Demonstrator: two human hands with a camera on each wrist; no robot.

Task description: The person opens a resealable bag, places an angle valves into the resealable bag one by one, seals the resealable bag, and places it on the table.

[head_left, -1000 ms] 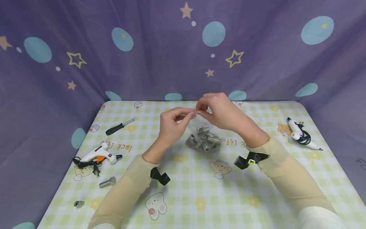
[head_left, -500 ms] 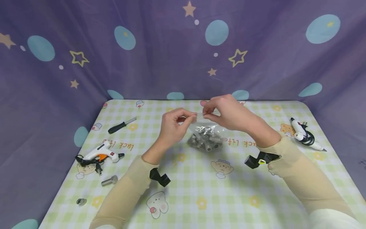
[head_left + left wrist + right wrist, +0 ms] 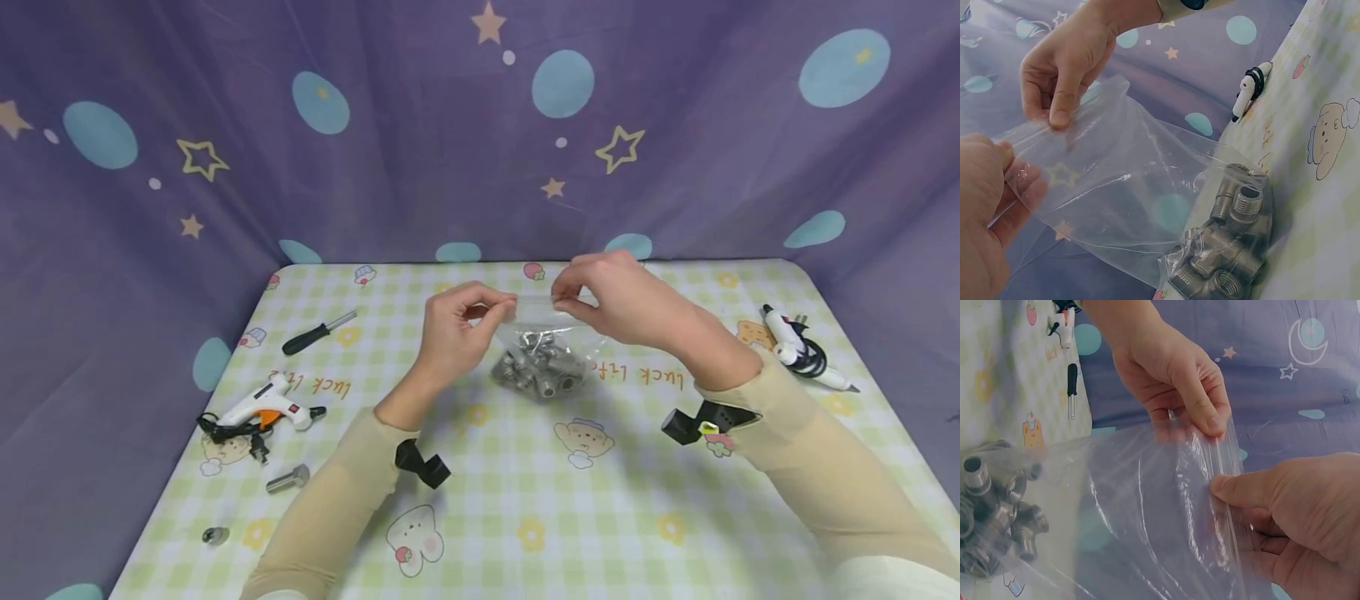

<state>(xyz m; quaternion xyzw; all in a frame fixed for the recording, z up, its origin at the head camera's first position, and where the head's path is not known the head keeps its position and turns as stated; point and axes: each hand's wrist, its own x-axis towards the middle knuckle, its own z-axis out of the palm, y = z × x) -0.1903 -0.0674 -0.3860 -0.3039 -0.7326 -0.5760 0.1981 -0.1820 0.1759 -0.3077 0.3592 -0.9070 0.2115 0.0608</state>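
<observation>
A clear zip-lock bag [image 3: 534,315] stands between my hands, its top edge stretched sideways. Several threaded metal pipe fittings [image 3: 1225,247] lie heaped in its bottom, which is down at the tablecloth. My left hand [image 3: 461,329] pinches the top left corner between thumb and fingers. Farther along the same edge, my right hand [image 3: 618,300] pinches the zip strip [image 3: 1225,519], thumb on the near face and fingers behind. In the right wrist view the strip runs straight between both thumbs.
On the left of the checked tablecloth [image 3: 480,517] lie a screwdriver [image 3: 318,332], a white glue gun [image 3: 273,404] with its cord, a large bolt [image 3: 288,479] and a small metal fitting [image 3: 215,536]. A white corded tool [image 3: 806,350] lies far right. A purple curtain [image 3: 420,125] hangs behind.
My right hand has slid to the right along the bag's top edge, away from my left hand. The left hand keeps its pinch at the corner, and the fittings stay in place.
</observation>
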